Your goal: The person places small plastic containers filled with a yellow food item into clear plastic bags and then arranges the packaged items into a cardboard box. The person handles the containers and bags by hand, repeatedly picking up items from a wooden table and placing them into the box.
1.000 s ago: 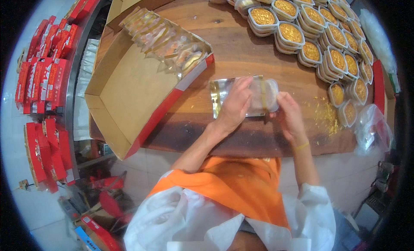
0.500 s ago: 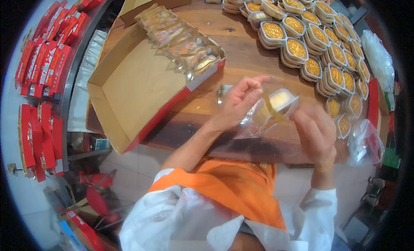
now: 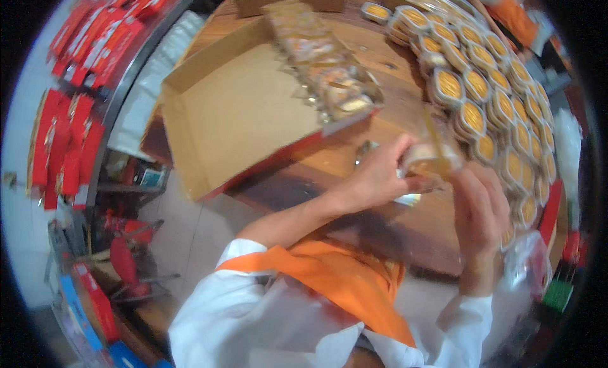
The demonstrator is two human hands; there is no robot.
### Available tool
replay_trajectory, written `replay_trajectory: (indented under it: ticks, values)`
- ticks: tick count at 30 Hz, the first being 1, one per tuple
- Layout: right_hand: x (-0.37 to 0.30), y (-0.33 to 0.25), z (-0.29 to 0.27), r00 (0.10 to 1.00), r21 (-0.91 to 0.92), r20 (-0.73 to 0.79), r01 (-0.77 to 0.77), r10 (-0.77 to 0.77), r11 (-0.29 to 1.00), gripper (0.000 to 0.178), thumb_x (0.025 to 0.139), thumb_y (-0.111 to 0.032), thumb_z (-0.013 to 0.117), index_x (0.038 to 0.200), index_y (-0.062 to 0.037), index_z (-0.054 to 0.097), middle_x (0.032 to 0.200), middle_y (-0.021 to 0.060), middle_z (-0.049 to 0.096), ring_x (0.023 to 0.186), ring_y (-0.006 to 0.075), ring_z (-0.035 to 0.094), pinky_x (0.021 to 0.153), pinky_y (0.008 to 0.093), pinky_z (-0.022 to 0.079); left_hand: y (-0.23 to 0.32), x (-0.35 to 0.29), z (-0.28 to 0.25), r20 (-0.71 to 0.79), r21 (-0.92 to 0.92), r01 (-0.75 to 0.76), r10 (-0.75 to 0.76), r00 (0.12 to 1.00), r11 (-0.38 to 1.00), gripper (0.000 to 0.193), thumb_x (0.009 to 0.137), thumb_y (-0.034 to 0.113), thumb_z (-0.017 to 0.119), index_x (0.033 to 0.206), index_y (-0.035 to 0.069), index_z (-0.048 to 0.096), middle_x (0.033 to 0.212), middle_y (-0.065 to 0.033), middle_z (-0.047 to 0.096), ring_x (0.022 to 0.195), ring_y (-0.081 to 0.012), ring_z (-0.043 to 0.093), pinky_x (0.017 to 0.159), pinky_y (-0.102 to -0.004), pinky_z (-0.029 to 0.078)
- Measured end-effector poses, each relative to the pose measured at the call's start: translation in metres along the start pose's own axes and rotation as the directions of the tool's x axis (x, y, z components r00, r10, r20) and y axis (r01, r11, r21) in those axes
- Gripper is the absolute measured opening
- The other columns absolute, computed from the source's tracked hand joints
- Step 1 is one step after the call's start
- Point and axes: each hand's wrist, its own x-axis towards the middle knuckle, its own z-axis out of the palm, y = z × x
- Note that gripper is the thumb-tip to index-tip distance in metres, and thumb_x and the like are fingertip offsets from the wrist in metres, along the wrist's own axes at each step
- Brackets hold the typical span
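Observation:
Both my hands are over the wooden table, with a clear plastic bag (image 3: 434, 158) between them. The bag has a gold-brown band and a pale mooncake tray inside; motion smears it. My left hand (image 3: 382, 172) is closed, thumb and fingers gripping the bag's left side. On its right edge, the curled fingers of my right hand (image 3: 479, 203) pinch the plastic; the fingertips are partly hidden. Beneath my left hand, small flat packets (image 3: 408, 199) lie on the table. Left of my hands sits an open cardboard box (image 3: 237, 108), with a row of bagged mooncakes (image 3: 316, 61) along its right side.
Stacked golden mooncakes in clear trays (image 3: 472, 118) cover the table's right side. A crumpled plastic bag (image 3: 529, 263) hangs by the right edge. Another cardboard box (image 3: 291, 1) is at the back. Red boxes (image 3: 63, 143) stand far left. Another person's orange clothing (image 3: 516, 17) shows at the far right.
The view has swung, so the table things appear shifted. My left hand has come closer to the right hand and now grips the bag, which stands more upright.

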Motion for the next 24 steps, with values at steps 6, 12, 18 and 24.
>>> replay_trajectory:
  ticks: [6, 12, 18, 24]
  values:
    - [-0.001, 0.033, 0.004, 0.952, 0.304, -0.241, -0.108, 0.187, 0.947, 0.026, 0.084, 0.006, 0.051, 0.109, 0.0001, 0.050, 0.106, 0.0139, 0.056, 0.089, 0.0180, 0.057, 0.077, 0.0277, 0.047, 0.023, 0.018, -0.127, -0.426, -0.015, -0.006, -0.001, 0.905, 1.000, 0.039, 0.069, 0.015, 0.075, 0.102, 0.007, 0.055, 0.089, -0.0061, 0.059, 0.078, -0.0151, 0.056, 0.068, -0.0294, 0.046]
    - [-0.068, 0.066, 0.025, 0.780, 0.459, 0.080, -0.582, 0.621, 0.671, 0.027, 0.085, 0.005, 0.049, 0.111, -0.0005, 0.051, 0.106, 0.0095, 0.054, 0.088, 0.0126, 0.054, 0.074, 0.0238, 0.045, -0.088, 0.066, -0.276, -0.684, 0.255, 0.236, 0.003, 0.729, 0.938, 0.044, 0.069, 0.013, 0.072, 0.107, 0.001, 0.053, 0.092, -0.0076, 0.064, 0.083, -0.0139, 0.059, 0.075, -0.0280, 0.048]
    - [-0.075, 0.061, 0.035, 0.715, 0.287, 0.241, -0.699, 0.656, 0.655, 0.022, 0.079, 0.005, 0.055, 0.101, 0.0009, 0.054, 0.099, 0.0119, 0.056, 0.080, 0.0164, 0.056, 0.072, 0.0261, 0.045, -0.204, 0.103, -0.314, -0.721, 0.275, 0.332, -0.035, 0.692, 0.902, 0.052, 0.067, 0.018, 0.072, 0.110, -0.001, 0.049, 0.100, -0.0119, 0.059, 0.090, -0.0186, 0.057, 0.078, -0.0327, 0.046]
    - [-0.030, 0.096, 0.037, 0.822, 0.160, 0.266, -0.553, 0.504, 0.818, 0.023, 0.078, 0.001, 0.060, 0.100, 0.0006, 0.054, 0.092, 0.0135, 0.058, 0.077, 0.0210, 0.058, 0.071, 0.0287, 0.046, -0.252, 0.103, -0.295, -0.837, 0.323, 0.193, 0.184, 0.514, 0.926, 0.062, 0.070, 0.006, 0.067, 0.123, -0.001, 0.037, 0.112, -0.0143, 0.051, 0.096, -0.0211, 0.055, 0.081, -0.0314, 0.047]
